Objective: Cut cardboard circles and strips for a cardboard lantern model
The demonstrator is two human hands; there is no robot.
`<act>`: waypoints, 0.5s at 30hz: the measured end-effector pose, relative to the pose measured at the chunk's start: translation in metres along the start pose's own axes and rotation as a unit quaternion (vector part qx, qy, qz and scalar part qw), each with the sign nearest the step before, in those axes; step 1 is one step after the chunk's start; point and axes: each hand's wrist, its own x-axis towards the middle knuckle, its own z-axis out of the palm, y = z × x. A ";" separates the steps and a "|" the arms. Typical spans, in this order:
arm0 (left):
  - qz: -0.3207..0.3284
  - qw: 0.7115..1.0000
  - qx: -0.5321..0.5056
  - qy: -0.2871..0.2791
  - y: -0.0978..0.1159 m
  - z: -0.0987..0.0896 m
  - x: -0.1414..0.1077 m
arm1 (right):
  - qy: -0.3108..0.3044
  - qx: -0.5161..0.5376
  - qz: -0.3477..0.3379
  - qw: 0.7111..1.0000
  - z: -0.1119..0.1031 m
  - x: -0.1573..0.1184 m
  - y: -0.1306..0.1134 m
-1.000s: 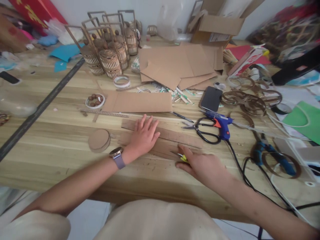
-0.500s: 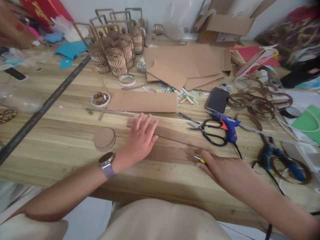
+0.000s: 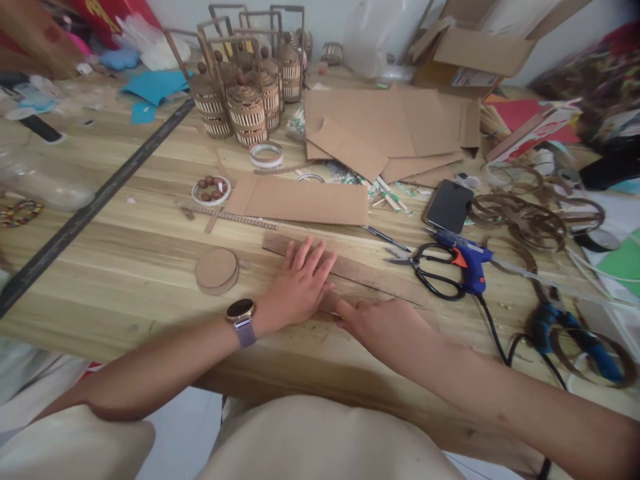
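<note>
My left hand (image 3: 303, 287) lies with fingers spread across a long brown cardboard strip (image 3: 370, 273) on the table. A second brown strip (image 3: 329, 305) runs just below it, mostly covered by both hands. Close beside the left fingers, my right hand (image 3: 383, 327) is closed, its index finger stretched down against the lower strip. The knife with a yellow-green body that showed in this hand earlier is hidden behind it now. Left of my hands lie round cardboard discs (image 3: 216, 270). Black-handled scissors (image 3: 416, 262) rest to the right, against a blue glue gun (image 3: 473, 263).
Small lantern-like cages (image 3: 247, 113) stand at the back, near cardboard sheets (image 3: 360, 123). A cut cardboard piece (image 3: 305, 200) and a tape ring with brown beads (image 3: 211, 191) lie ahead. Phone (image 3: 449, 205), pliers (image 3: 547, 323) and brown hoops (image 3: 520, 217) crowd the right. A black bar (image 3: 100, 200) crosses the left.
My right hand has slid left along the lower strip, up to my left hand, and the knife has gone out of sight. The whole view has shifted slightly.
</note>
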 end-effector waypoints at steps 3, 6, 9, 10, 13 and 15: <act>0.001 1.000 0.002 -0.011 0.000 -0.002 0.001 | 0.007 -0.003 -0.007 1.000 -0.001 0.000 0.002; 0.002 1.000 0.004 -0.011 0.000 -0.002 0.001 | -0.003 -0.001 -0.013 1.000 -0.003 0.001 0.002; 0.003 1.000 0.005 -0.007 0.000 -0.001 0.000 | -0.016 -0.002 -0.009 1.000 -0.004 0.002 0.001; 0.003 1.000 0.005 -0.007 0.000 -0.001 0.000 | -0.020 -0.001 -0.008 1.000 -0.004 0.002 0.001; 0.001 1.000 0.005 -0.009 0.000 -0.001 0.000 | -0.021 0.004 -0.006 1.000 -0.003 0.003 0.001; 0.002 1.000 0.005 -0.009 0.000 -0.001 0.000 | -0.018 0.006 -0.007 1.000 -0.003 0.003 0.001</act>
